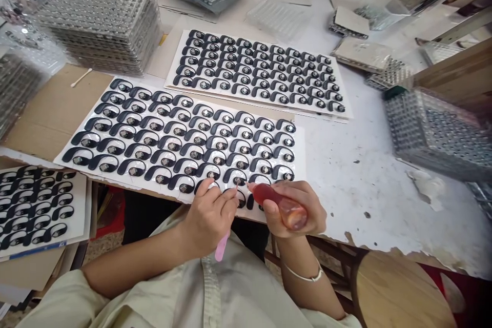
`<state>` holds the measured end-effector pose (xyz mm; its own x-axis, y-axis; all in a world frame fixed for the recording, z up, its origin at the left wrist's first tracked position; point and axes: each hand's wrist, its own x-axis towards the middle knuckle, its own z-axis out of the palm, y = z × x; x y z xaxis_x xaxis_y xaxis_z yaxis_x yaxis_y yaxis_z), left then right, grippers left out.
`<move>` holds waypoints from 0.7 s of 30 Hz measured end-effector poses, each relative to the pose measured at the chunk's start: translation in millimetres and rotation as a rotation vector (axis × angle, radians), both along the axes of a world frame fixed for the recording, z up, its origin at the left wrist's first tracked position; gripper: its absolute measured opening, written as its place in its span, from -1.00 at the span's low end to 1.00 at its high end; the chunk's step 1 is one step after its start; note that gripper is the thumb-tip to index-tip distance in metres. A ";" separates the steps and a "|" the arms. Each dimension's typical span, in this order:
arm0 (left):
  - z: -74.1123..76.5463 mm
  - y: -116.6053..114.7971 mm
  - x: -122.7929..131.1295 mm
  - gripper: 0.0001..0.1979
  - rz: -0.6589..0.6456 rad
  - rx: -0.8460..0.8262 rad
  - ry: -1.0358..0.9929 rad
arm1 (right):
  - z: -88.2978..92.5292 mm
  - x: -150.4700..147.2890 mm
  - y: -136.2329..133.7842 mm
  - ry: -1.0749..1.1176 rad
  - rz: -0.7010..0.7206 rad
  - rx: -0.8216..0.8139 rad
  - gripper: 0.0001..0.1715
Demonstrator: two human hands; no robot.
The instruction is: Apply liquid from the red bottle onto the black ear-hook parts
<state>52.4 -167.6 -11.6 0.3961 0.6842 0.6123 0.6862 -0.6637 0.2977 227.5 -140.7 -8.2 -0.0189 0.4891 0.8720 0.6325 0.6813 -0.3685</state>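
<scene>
My right hand [313,207] is wrapped around a red-orange squeeze bottle [279,205], its thin nozzle pointing left over the nearest row of a white card [299,151]. Rows of black, hook-shaped pieces [163,174] lie on this card, each with a small round silvery part at one end. Close beside the nozzle, my left hand [211,215] is closed around a slim pink tool [222,247]. Only the tool's pink end shows below the palm; its kind is hidden. The left fingertips rest over the card's front edge, covering some pieces.
A second card of the same pieces [265,69] lies behind. Tall stacks of clear trays stand at the left [100,20] and right [442,128]. A cotton swab [81,78] lies on cardboard. Another filled card [79,215] sits lower left; a wooden stool [400,292] stands lower right.
</scene>
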 end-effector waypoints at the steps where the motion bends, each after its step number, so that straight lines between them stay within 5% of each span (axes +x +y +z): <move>1: 0.3 0.3 -0.2 -0.89 -0.003 -0.003 -0.007 | 0.7 -0.1 0.2 -0.003 -0.004 0.003 -0.74; 21: 2.5 4.9 -8.6 -0.80 -0.079 -0.095 -0.040 | 0.7 0.0 -1.3 0.020 -0.010 -0.010 -0.78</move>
<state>43.8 -162.7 -9.1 0.4274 0.7078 0.5625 0.6191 -0.6825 0.3884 227.5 -141.9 -7.5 0.0037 0.4978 0.8673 0.6313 0.6715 -0.3881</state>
